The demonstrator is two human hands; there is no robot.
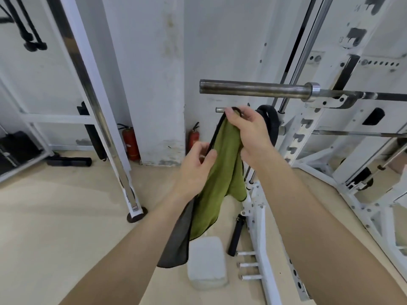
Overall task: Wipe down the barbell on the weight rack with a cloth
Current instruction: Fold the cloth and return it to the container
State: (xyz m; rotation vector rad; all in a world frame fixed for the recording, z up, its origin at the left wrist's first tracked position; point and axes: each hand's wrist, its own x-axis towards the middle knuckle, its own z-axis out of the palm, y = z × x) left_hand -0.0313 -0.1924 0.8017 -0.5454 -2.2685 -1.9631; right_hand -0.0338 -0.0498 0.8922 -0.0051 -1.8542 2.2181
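A steel barbell lies across the white weight rack, its bare sleeve end pointing left at chest height. Just below that sleeve I hold a green cloth with a grey back and a black edge. My right hand pinches the cloth's top corner. My left hand grips its left edge lower down. The cloth hangs loosely between my hands and does not touch the bar.
Black weight plates sit on a peg behind my right hand. A pale block and a black handle lie on the floor below. Two red fire extinguishers stand by the pillar. A chrome upright leans at left.
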